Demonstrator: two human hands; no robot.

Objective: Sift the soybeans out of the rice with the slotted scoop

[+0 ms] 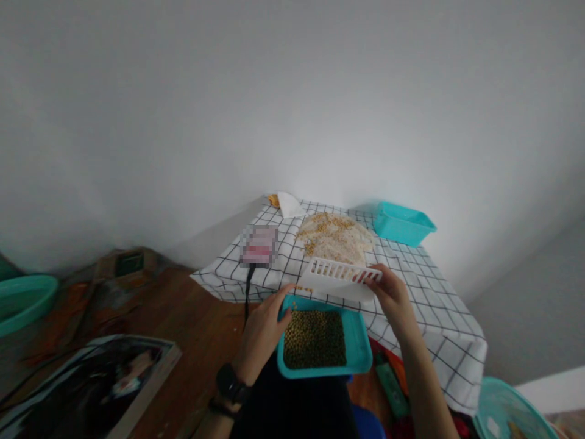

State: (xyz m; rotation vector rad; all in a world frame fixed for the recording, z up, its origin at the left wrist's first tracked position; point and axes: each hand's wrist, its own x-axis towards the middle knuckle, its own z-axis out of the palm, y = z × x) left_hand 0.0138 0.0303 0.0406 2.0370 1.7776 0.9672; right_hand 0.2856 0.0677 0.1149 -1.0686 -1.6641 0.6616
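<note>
Checked cloth point(425, 286): white fabric with a thin black grid, draped over a low table, creased at the near-right corner. Pile of pale grain and husk point(333, 236): loose, granular, spread flat on the cloth at its middle, ahead of both hands. Teal tray point(361, 341): shallow rectangular plastic with rounded corners, long axis running away from the person, filled with small dull-green round beans point(314, 338); it sits at the cloth's near edge, directly below and between the hands. White slotted basket point(340, 277): rigid plastic with a ribbed, perforated wall, long axis lying left to right, tipped above the tray's far end. Second teal tub point(402, 223): same plastic, far right on the cloth, well apart. Right hand point(388, 292): fingers closed around the basket's right end, carrying it. Left hand point(265, 326): a dark watch on its wrist, loosely curled, fingertips touching the tray's far-left corner beside the basket's left end; both hands about equally near.
</note>
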